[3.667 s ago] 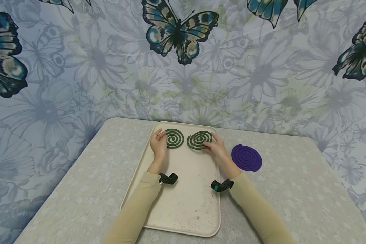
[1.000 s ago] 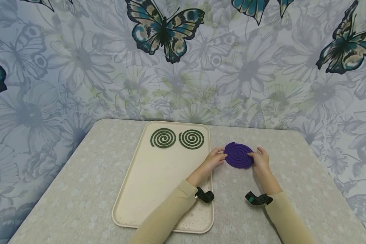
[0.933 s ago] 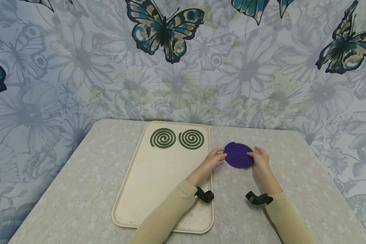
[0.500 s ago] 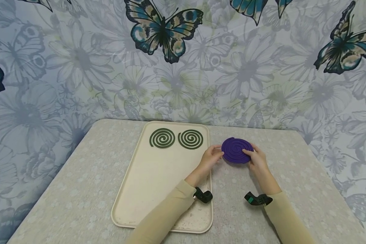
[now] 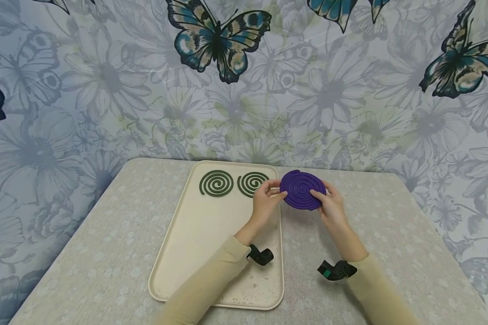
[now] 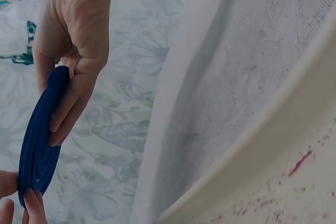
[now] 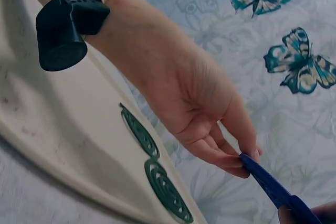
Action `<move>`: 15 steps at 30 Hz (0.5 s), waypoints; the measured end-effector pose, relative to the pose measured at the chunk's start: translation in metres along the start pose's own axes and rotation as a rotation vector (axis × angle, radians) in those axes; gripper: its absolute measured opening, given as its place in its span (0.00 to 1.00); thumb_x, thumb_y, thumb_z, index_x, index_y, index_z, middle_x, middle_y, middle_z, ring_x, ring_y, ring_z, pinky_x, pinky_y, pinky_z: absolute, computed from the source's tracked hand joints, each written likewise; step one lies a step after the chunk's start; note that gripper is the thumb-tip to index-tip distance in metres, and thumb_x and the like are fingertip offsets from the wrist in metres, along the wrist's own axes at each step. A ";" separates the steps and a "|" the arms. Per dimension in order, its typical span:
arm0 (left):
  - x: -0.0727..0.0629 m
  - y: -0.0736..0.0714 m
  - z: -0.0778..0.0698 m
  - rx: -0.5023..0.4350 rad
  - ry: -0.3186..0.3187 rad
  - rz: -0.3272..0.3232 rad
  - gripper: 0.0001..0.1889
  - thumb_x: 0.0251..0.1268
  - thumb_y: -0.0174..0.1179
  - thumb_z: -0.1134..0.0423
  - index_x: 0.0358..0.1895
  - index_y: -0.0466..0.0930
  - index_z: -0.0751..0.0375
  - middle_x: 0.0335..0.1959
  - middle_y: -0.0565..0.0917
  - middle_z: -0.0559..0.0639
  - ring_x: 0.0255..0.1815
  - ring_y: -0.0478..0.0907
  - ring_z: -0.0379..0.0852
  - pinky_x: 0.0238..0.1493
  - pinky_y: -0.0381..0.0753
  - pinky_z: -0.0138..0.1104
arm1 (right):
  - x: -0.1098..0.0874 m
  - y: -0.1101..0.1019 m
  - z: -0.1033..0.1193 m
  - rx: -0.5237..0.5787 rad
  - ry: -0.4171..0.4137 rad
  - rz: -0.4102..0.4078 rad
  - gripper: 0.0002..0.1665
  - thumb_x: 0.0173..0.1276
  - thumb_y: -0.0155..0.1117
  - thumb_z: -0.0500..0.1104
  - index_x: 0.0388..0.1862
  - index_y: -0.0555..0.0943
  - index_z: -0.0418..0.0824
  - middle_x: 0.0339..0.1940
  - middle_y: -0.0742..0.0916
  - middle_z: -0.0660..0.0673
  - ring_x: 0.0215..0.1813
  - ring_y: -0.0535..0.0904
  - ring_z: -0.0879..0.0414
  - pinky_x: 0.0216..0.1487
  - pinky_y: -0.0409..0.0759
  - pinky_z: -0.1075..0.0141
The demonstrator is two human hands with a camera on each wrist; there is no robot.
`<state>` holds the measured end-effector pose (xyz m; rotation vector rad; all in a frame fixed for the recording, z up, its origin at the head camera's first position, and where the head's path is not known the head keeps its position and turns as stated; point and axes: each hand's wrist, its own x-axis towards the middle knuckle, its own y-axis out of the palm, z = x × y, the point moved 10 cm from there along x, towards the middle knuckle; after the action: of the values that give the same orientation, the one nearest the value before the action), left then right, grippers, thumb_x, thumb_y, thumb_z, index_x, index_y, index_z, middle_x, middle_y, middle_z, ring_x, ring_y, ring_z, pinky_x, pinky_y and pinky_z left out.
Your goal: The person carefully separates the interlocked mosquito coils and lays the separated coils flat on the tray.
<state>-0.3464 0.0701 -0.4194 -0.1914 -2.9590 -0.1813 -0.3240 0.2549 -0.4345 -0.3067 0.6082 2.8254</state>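
Note:
Both hands hold a flat purple mosquito coil [image 5: 302, 190], tightly wound, raised above the table just right of the tray [image 5: 187, 243]. My left hand [image 5: 264, 203] pinches its left edge between thumb and fingers. On the opposite edge, the right hand [image 5: 332, 210] grips with the thumb on top and fingers behind. In the left wrist view the coil [image 6: 39, 140] looks blue and is tilted, seen nearly edge-on. Two loosely wound green mosquito coils lie flat at the tray's far end: the left one [image 5: 217, 183] shows whole, the right one [image 5: 249, 183] is partly hidden by my left hand.
The cream tray has a raised rim and dark specks near its front. It lies on a pale patterned table [image 5: 390, 253]. A wall covering with butterflies and flowers [image 5: 236, 117] rises behind the table's far edge. Each wrist wears a black camera [image 5: 260, 255].
Earlier the hands were at the green coils on the tray. They then moved right to the purple coil, lifted it off the table, and have brought it left and up towards the tray.

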 end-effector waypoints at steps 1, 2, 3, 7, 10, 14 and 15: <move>-0.001 -0.005 -0.005 -0.005 -0.004 -0.005 0.19 0.57 0.63 0.75 0.53 0.75 0.73 0.53 0.78 0.68 0.52 0.78 0.64 0.43 0.82 0.25 | -0.001 0.006 0.001 0.006 -0.004 0.013 0.39 0.67 0.51 0.25 0.75 0.53 0.37 0.32 0.86 0.57 0.32 0.85 0.67 0.28 0.80 0.80; -0.003 -0.009 -0.009 -0.007 -0.011 -0.012 0.19 0.57 0.63 0.75 0.53 0.75 0.74 0.52 0.78 0.68 0.51 0.79 0.63 0.43 0.81 0.24 | -0.002 0.011 0.001 0.018 -0.003 0.030 0.39 0.67 0.51 0.25 0.75 0.52 0.36 0.32 0.86 0.57 0.34 0.85 0.67 0.32 0.82 0.79; -0.004 -0.014 -0.013 -0.008 -0.015 -0.019 0.18 0.57 0.63 0.75 0.52 0.75 0.75 0.52 0.78 0.69 0.51 0.79 0.63 0.43 0.81 0.24 | -0.003 0.016 0.002 0.024 -0.002 0.041 0.39 0.67 0.51 0.25 0.75 0.52 0.36 0.32 0.86 0.57 0.34 0.85 0.67 0.34 0.82 0.78; 0.000 -0.033 -0.013 0.002 -0.025 -0.052 0.16 0.57 0.64 0.73 0.50 0.77 0.72 0.50 0.80 0.66 0.45 0.82 0.50 0.42 0.81 0.23 | -0.006 0.035 0.002 0.028 0.002 0.092 0.38 0.67 0.49 0.24 0.75 0.52 0.35 0.35 0.85 0.56 0.38 0.85 0.66 0.40 0.83 0.76; 0.006 -0.047 -0.017 0.022 0.011 -0.075 0.15 0.58 0.64 0.71 0.48 0.79 0.70 0.47 0.82 0.63 0.39 0.81 0.38 0.40 0.80 0.22 | -0.010 0.051 0.003 0.014 -0.004 0.149 0.38 0.68 0.48 0.24 0.75 0.52 0.36 0.43 0.84 0.52 0.41 0.85 0.66 0.43 0.83 0.76; 0.008 -0.063 -0.038 0.050 0.058 -0.075 0.13 0.58 0.64 0.70 0.47 0.79 0.70 0.45 0.83 0.64 0.35 0.79 0.32 0.39 0.79 0.20 | -0.017 0.073 0.008 0.014 -0.026 0.229 0.38 0.69 0.47 0.24 0.76 0.52 0.37 0.56 0.80 0.46 0.44 0.84 0.65 0.45 0.83 0.75; 0.008 -0.067 -0.043 0.063 0.072 -0.076 0.13 0.58 0.64 0.70 0.46 0.80 0.70 0.44 0.83 0.65 0.35 0.80 0.32 0.39 0.79 0.20 | -0.019 0.079 0.009 0.014 -0.034 0.241 0.37 0.69 0.47 0.24 0.75 0.53 0.37 0.58 0.79 0.44 0.45 0.84 0.65 0.45 0.83 0.74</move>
<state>-0.3567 -0.0007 -0.3828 -0.0629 -2.8973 -0.1025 -0.3287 0.1855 -0.3916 -0.1939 0.7008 3.0469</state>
